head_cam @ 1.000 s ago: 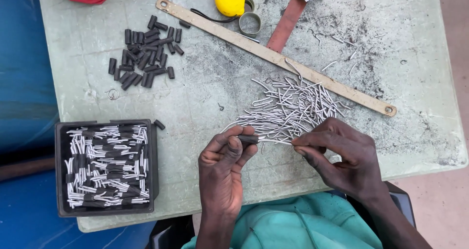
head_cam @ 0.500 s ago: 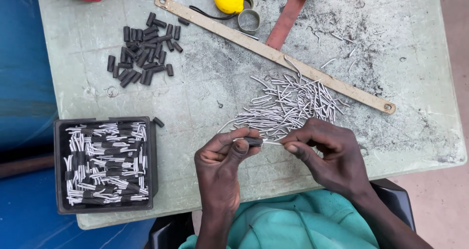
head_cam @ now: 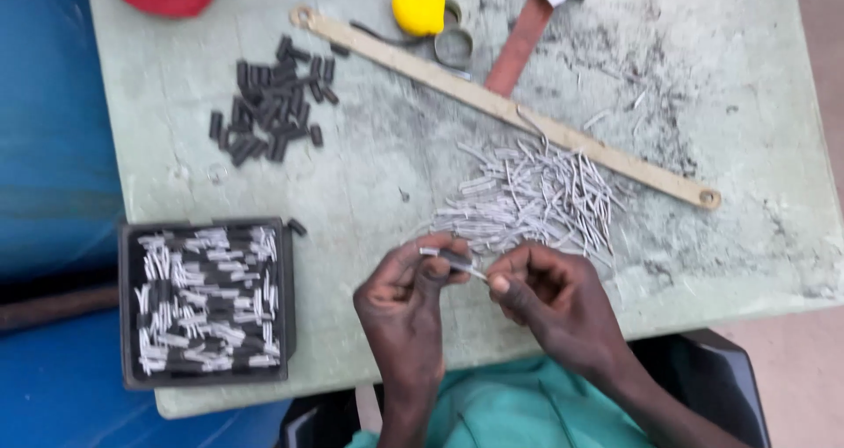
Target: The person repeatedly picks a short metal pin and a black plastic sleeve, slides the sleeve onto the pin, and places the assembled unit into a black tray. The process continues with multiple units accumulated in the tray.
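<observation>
Low centre of frame, left hand (head_cam: 406,300) pinches dark sleeve (head_cam: 454,259); right hand (head_cam: 554,297) should feed grey pin (head_cam: 476,273) straight, both grips clenched.

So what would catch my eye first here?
Probably the two hands at the table's near edge: the left hand and right hand pinch a small dark sleeve with a silver pin between them. Behind lies a heap of silver pins; at left, a black tray of finished pieces.
</observation>
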